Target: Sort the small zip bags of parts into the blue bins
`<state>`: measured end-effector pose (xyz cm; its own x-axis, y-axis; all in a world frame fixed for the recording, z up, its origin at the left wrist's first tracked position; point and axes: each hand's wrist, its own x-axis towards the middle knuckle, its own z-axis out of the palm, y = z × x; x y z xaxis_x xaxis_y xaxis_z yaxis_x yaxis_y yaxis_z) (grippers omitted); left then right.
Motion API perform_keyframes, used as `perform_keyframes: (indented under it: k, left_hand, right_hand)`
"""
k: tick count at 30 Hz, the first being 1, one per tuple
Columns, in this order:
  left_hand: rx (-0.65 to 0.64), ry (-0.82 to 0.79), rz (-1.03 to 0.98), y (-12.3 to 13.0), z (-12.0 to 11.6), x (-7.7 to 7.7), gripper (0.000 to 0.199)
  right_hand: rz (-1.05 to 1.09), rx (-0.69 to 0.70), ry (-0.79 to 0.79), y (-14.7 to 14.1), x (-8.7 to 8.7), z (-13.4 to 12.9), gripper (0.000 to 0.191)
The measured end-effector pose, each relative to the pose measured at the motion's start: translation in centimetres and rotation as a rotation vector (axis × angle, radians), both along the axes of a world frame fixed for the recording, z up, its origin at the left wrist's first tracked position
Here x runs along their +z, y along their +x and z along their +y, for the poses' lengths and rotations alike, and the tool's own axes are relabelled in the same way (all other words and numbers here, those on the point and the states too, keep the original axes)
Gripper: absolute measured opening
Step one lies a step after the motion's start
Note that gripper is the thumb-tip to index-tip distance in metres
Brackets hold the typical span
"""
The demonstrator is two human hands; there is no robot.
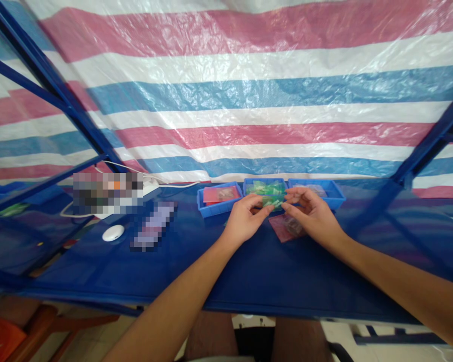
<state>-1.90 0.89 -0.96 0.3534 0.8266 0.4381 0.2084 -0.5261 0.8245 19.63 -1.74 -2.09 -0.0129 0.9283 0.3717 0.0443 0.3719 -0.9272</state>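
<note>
A small green see-through plastic bag (274, 200) with pale bits in it is stretched between my two hands, just in front of the middle blue bin (249, 180). My left hand (245, 221) pinches its left side between thumb and fingers. At its right edge, the thumb and fingertips of my right hand (315, 216) close on it. More green bags (268, 186) lie in the middle bin, partly hidden behind the held one. Below my right hand, a red see-through bag (281, 230) rests on the blue table, its right part covered by the hand.
The left blue bin (211, 211) holds red bags (211, 194); the right bin (337, 202) holds clear packets (314, 190). A round white case (113, 233), a blurred-out flat item (154, 226) and a white power strip (151, 187) with cables are at left. Blue frame posts (419, 151) flank the table (196, 274).
</note>
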Motion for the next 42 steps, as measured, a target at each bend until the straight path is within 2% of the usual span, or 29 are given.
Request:
perform_keyframes:
  k: [4,7,13,17,18,24,29,34,39,42]
  left_hand:
    - [-0.033,-0.108,-0.086,0.4,-0.1,-0.3,0.032]
    - [-0.008,-0.156,-0.141,0.5,0.1,-0.7,0.04]
    - [0.008,-0.128,-0.172,0.5,0.0,-0.8,0.032]
    - [0.033,0.054,-0.04,0.2,-0.4,0.4,0.009]
    - [0.059,0.109,-0.009,0.0,-0.5,0.7,0.009]
    - [0.247,0.344,0.12,-0.9,-0.6,1.4,0.024]
    - [0.302,0.519,0.275,-0.9,-0.4,1.5,0.04]
    - [0.373,0.516,0.454,-0.9,0.1,1.3,0.049]
    - [0.299,0.427,0.676,-1.0,0.3,0.5,0.047]
    - [0.299,0.418,0.696,-0.9,0.2,0.3,0.044]
  right_hand:
    - [-0.044,0.114,-0.026,-0.1,-0.4,0.0,0.04]
    - [-0.069,0.098,-0.047,-0.2,-0.4,-0.4,0.041]
    - [-0.045,0.06,-0.093,-0.1,-0.2,0.0,0.042]
    - [-0.015,0.104,-0.108,-0.1,-0.2,0.2,0.04]
    - [-0.019,0.105,-0.104,-0.1,-0.1,0.1,0.039]
    - [-0.087,0.085,-0.073,-0.4,0.3,-0.6,0.035]
    - [-0.116,0.111,-0.096,-0.4,0.3,-0.9,0.034]
    - [-0.18,0.1,-0.051,-0.3,0.3,-0.9,0.03]
    - [-0.308,0.097,-0.001,-0.2,0.4,-1.1,0.026]
    - [-0.477,0.065,0.144,0.0,0.9,-1.2,0.022]
